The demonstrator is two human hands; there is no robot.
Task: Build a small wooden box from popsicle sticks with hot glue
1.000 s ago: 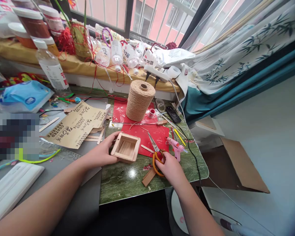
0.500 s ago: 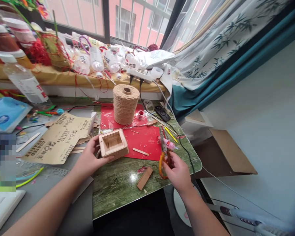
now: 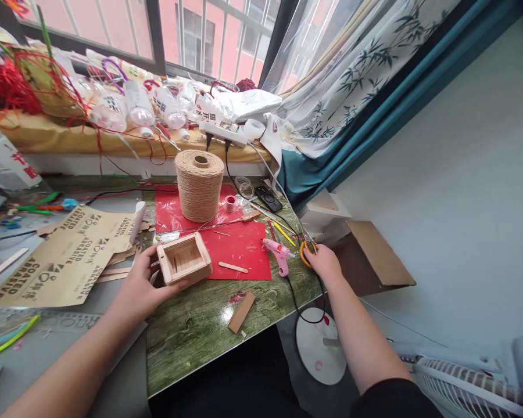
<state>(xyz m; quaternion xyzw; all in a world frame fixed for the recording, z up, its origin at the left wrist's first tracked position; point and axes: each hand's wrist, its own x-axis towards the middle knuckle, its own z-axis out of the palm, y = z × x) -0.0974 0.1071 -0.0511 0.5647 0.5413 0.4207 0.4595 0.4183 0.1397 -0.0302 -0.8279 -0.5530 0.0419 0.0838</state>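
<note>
My left hand (image 3: pixel 150 284) grips a small wooden box (image 3: pixel 185 259) by its left side and underside, its open top tilted toward me. Out at the table's right edge, my right hand (image 3: pixel 325 266) is closed on orange-handled scissors (image 3: pixel 307 253); their blades point away from me. A pink glue gun (image 3: pixel 279 255) lies just left of that hand, its black cord looping off the edge. Between the hands, a wooden craft stick (image 3: pixel 233 267) rests on a red sheet (image 3: pixel 253 247).
A big twine spool (image 3: pixel 199 188) stands behind the box. Sandpaper sheets (image 3: pixel 65 252) spread at the left. A brown strip (image 3: pixel 241 312) lies near the front edge. A black phone (image 3: pixel 268 199) and yellow stick (image 3: pixel 284 234) sit at the back right. An open carton (image 3: pixel 379 255) stands beyond the table.
My right hand has carried the scissors rightward, from in front of the glue gun to the table's right edge. The glue gun is now uncovered. My view has turned right; the left hand still holds the box.
</note>
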